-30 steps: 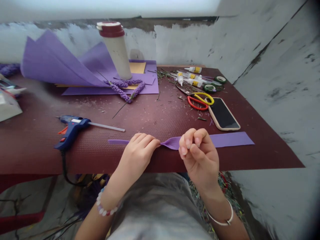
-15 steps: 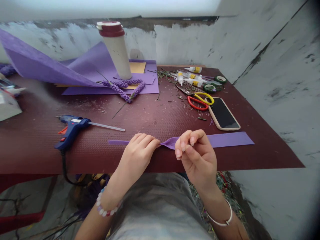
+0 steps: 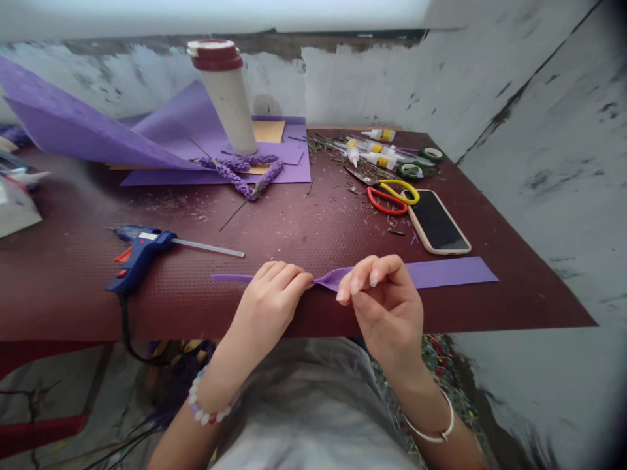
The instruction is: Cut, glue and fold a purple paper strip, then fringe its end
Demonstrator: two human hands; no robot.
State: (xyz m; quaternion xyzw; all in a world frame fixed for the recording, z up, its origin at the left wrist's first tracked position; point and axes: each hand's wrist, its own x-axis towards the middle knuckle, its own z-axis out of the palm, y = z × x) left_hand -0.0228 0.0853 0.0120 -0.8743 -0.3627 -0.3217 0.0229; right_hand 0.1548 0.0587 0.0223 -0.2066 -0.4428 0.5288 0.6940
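A long purple strip (image 3: 453, 273), apparently foam or paper, lies along the front of the table. Its middle is gathered and twisted narrow, while the right end stays flat and wide. My left hand (image 3: 272, 297) rests on the table, its fingers closed on the narrow part. The strip's thin tail sticks out to the left of it. Just right of the twist, my right hand (image 3: 385, 303) hovers over the strip, palm turned up. Its fingers are loosely curled and apart, and nothing shows between them. Part of the strip is hidden behind this hand.
A blue glue gun (image 3: 142, 251) with a glue stick lies at left, its cord over the edge. Behind stand a tumbler (image 3: 228, 98) and purple sheets (image 3: 161, 176) with a lavender-like flower piece (image 3: 252, 183). At right are scissors (image 3: 392, 198), a phone (image 3: 441, 223) and glue bottles (image 3: 382, 160).
My right hand's fingers have shifted slightly left, and its thumb has dropped away from the fingertips. My left hand and the strip stay in place.
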